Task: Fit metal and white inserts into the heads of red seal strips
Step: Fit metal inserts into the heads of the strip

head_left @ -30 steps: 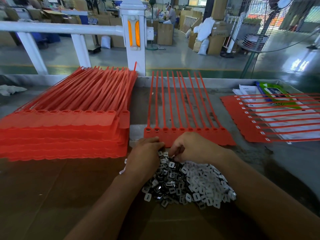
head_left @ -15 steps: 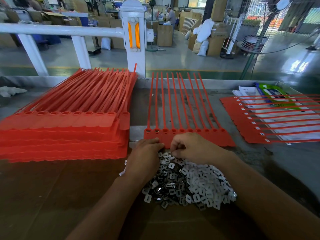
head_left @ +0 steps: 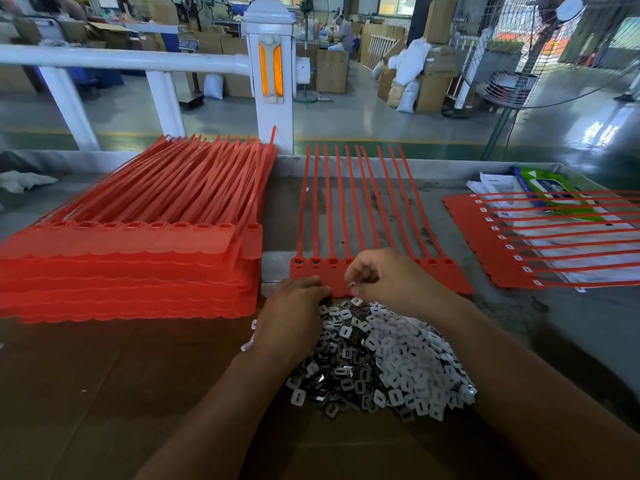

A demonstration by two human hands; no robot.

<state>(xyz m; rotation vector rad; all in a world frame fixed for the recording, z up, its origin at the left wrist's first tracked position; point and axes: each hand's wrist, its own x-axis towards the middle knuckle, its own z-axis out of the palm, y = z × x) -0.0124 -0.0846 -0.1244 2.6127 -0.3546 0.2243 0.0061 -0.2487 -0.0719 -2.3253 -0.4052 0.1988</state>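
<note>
a flat comb of glossy red plastic seal strips (head_left: 332, 209) lies mid-table, its square-holed heads partly hidden by the curled right hand (head_left: 391, 278), the left hand (head_left: 294, 317) close beside it, palm-down on the heap of shiny metal and matte white square inserts (head_left: 388, 362), right of a tall stack of red strips (head_left: 138, 258); whether either hand holds anything i cannot tell.

Matt red plastic seal strips (head_left: 346, 209), shiny metal inserts (head_left: 341, 372), dull white plastic inserts (head_left: 412, 362), brown cardboard sheet (head_left: 104, 393).

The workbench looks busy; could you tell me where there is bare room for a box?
Widest: the brown board in front of the red stack. Also grey bench this side of the right-hand sheet. Crowded: the centre, left hand and right hand over the insert pile and middle sheet.
</note>
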